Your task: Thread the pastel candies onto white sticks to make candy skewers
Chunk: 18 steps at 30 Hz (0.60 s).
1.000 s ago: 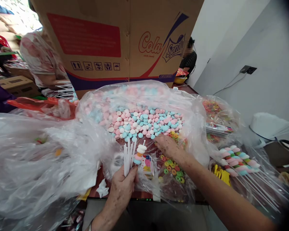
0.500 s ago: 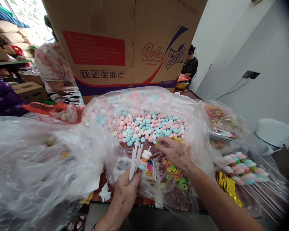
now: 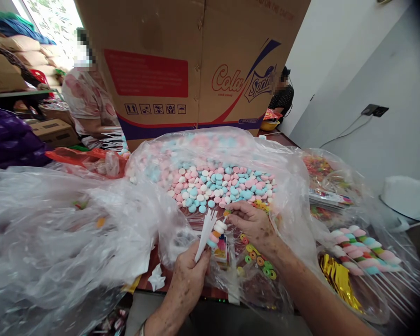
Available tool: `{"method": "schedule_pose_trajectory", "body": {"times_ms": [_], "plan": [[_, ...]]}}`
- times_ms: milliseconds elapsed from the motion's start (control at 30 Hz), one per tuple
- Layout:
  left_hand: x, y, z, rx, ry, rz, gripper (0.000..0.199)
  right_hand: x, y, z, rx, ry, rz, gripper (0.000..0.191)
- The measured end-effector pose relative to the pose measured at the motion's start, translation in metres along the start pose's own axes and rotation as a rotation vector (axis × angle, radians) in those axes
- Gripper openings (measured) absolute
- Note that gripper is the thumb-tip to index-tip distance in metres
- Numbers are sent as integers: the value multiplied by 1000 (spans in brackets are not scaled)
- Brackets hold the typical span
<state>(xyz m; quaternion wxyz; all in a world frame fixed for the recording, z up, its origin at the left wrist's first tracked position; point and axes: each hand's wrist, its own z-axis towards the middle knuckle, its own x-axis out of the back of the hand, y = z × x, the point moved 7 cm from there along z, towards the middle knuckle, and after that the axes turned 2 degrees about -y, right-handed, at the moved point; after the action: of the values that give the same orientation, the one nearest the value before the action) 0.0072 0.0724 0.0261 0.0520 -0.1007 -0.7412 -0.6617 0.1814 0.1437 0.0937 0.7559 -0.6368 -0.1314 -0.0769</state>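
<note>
My left hand (image 3: 189,277) grips a bundle of thin white plastic sticks (image 3: 206,231) together with one stick already threaded with pastel candies (image 3: 217,231). My right hand (image 3: 254,224) pinches a small orange ring gummy (image 3: 226,213) at that stick's tip. I judge it goes best if I hold the stick steady and centre the ring's hole on the tip before pushing. Beyond lie loose coloured ring gummies (image 3: 257,259), the clear plastic bag of pink, blue and white disc candies (image 3: 224,184) and the big brown cardboard box (image 3: 196,65). A second ago my right hand was reaching into the rings; the sticks now lean right.
</note>
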Motion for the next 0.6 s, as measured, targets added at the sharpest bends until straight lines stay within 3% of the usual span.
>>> {"method": "schedule_pose_trajectory", "body": {"times_ms": [333,500,600], "plan": [[0,-1,-1,-28,5,38,30,-5,-18,-11,256,-23,-178,19],[2,-4,-2,-55,13,5,33,-15,-15,-20,224,-44,-201,25],[4,-3,-1,-62,31,-8,34,-26,-14,-30,288,-51,-240,31]]}}
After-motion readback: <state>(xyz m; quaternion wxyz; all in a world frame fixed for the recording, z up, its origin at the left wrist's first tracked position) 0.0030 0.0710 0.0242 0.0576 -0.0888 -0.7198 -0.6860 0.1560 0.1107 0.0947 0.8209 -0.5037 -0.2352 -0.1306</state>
